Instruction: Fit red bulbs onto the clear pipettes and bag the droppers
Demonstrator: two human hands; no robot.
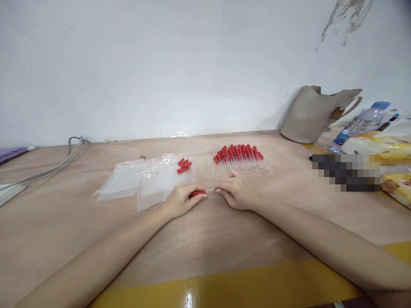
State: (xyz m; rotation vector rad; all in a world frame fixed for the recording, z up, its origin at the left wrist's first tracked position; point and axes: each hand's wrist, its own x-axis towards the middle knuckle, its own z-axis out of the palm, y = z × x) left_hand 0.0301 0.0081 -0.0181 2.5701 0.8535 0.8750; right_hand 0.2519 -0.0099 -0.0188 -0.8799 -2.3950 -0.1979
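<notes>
My left hand (183, 200) is closed on a red rubber bulb (198, 193), pinched between thumb and fingers. From the bulb's open end a thin clear dropper tube (209, 191) runs across to my right hand (236, 191), whose fingertips are closed on its other end. How deep the tube sits in the bulb is hidden by my fingers. Just beyond my right hand lies a row of droppers with red bulbs (239, 150), their clear tubes pointing toward me. A few loose clear tubes (210, 166) lie left of that row. Several loose red bulbs (183, 170) rest on the plastic bags.
Flat clear plastic bags (120, 182) overlap on the brown tabletop (180, 252) at left. A grey cable (69, 158) crosses the far left. To the right stand a beige bag (308, 115), a water bottle (364, 124) and yellow packages (379, 147). A white wall (192, 68) rises behind.
</notes>
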